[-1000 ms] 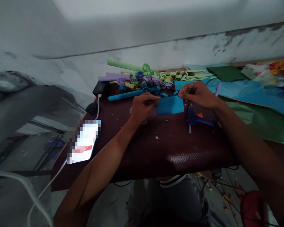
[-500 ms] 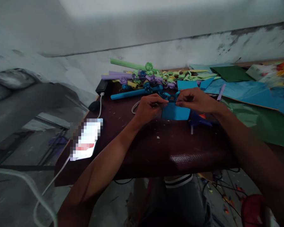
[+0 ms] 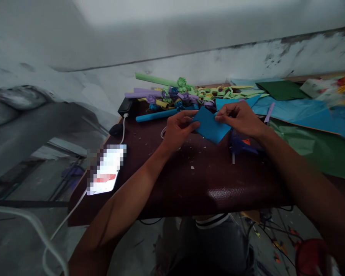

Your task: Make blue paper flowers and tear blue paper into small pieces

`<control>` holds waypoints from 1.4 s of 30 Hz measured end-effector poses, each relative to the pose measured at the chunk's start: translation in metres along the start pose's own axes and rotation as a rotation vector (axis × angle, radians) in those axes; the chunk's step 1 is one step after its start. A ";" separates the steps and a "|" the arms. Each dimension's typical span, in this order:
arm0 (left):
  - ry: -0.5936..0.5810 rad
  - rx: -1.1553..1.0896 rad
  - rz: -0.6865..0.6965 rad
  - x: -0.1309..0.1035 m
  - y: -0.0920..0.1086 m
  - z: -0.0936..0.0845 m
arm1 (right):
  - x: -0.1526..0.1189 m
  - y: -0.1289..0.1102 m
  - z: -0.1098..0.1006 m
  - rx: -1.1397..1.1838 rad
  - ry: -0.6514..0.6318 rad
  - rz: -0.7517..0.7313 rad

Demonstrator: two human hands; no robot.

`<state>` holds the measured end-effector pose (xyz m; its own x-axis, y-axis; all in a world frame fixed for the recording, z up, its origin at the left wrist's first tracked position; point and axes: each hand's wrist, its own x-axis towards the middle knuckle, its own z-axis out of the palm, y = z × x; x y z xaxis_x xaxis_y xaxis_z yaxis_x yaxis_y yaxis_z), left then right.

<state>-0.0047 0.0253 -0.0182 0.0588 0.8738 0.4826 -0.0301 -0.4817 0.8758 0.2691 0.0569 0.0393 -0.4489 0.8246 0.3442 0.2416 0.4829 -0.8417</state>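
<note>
A small blue paper square (image 3: 212,126) is held up off the table, tilted so that one corner points up. My left hand (image 3: 178,129) has its left corner between thumb and fingers. On the upper right edge, the fingers of my right hand (image 3: 238,118) are pinched together against the paper; their tips partly hide that edge. Just below my right wrist lies a dark blue tool (image 3: 244,146) with an orange part, its kind unclear. Behind the hands are a rolled blue paper tube (image 3: 156,115) and larger blue paper (image 3: 238,102).
Paper flowers (image 3: 181,82), lilac tubes (image 3: 143,93) and looped green paper strips (image 3: 227,92) line the table's back. A lit phone (image 3: 107,168) lies at left, its white cable (image 3: 123,130) running to a black box (image 3: 126,105). Blue and green sheets (image 3: 310,115) cover the right.
The blue square has come up from the table and turned to a tilted position. The thin blue strip seen between my fingertips no longer shows there. My left hand has opened wider around the paper.
</note>
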 end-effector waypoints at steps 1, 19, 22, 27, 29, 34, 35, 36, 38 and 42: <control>-0.009 0.009 0.002 0.000 0.001 0.000 | -0.001 0.000 0.000 0.003 -0.002 0.003; -0.279 0.012 -0.058 -0.004 0.005 0.001 | -0.003 -0.010 0.003 -0.009 -0.148 0.051; -0.276 0.022 -0.043 -0.004 0.003 0.000 | -0.003 -0.009 0.004 0.004 -0.131 0.027; -0.265 -0.015 -0.071 -0.002 0.004 0.000 | -0.006 -0.010 -0.005 -0.067 -0.265 0.077; -0.255 -0.024 -0.086 -0.001 0.006 -0.001 | -0.007 -0.011 -0.008 -0.089 -0.339 0.093; -0.162 -0.024 -0.109 0.001 0.003 -0.005 | -0.009 -0.018 -0.005 -0.071 -0.258 0.055; -0.134 -0.030 -0.116 0.001 0.001 -0.006 | -0.009 -0.019 -0.005 -0.068 -0.216 0.036; -0.118 -0.035 -0.124 0.001 -0.002 -0.006 | -0.008 -0.020 -0.004 -0.064 -0.173 0.019; -0.113 -0.047 -0.139 0.001 -0.007 -0.007 | -0.007 -0.019 -0.004 -0.054 -0.105 -0.009; -0.101 -0.070 -0.145 0.003 -0.011 -0.007 | -0.004 -0.014 -0.005 -0.051 -0.089 -0.013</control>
<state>-0.0111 0.0332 -0.0265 0.1674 0.9210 0.3518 -0.0834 -0.3423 0.9359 0.2715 0.0479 0.0517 -0.5266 0.7898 0.3145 0.2774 0.5094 -0.8146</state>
